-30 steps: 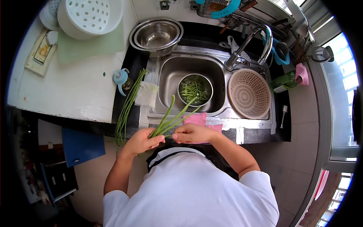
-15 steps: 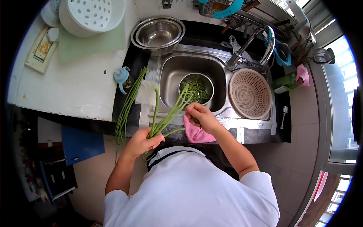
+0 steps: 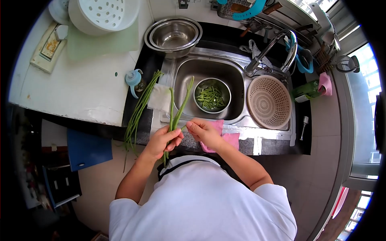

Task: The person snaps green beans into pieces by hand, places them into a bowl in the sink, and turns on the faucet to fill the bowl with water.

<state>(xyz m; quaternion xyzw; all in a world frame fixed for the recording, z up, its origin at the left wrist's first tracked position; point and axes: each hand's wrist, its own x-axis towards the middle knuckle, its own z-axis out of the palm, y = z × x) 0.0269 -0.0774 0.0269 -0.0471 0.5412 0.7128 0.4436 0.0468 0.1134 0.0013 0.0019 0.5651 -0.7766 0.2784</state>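
My left hand (image 3: 161,143) is closed around a few long green beans (image 3: 185,100), their upper ends pointing toward the sink. Just to its right, my right hand (image 3: 206,133) pinches with thumb and fingertips at a green bean end that sticks out between the two hands. A steel bowl (image 3: 229,95) stands in the sink (image 3: 183,76), with short cut bean pieces (image 3: 211,97) lying in it. On the counter edge to the left lies a bunch of long whole beans (image 3: 140,106), hanging partly over the edge.
A beige colander (image 3: 269,102) sits right of the sink, under the faucet (image 3: 290,52). Nested steel bowls (image 3: 175,35) stand behind left. A pink cloth (image 3: 230,140) drapes over the front edge. A blue-topped bottle (image 3: 133,78) and a white tissue (image 3: 159,98) are at left.
My right hand has moved left and slightly down, closer to my left hand. The beans in my left hand now stand more upright, no longer fanned across the bowl. The view has shifted slightly.
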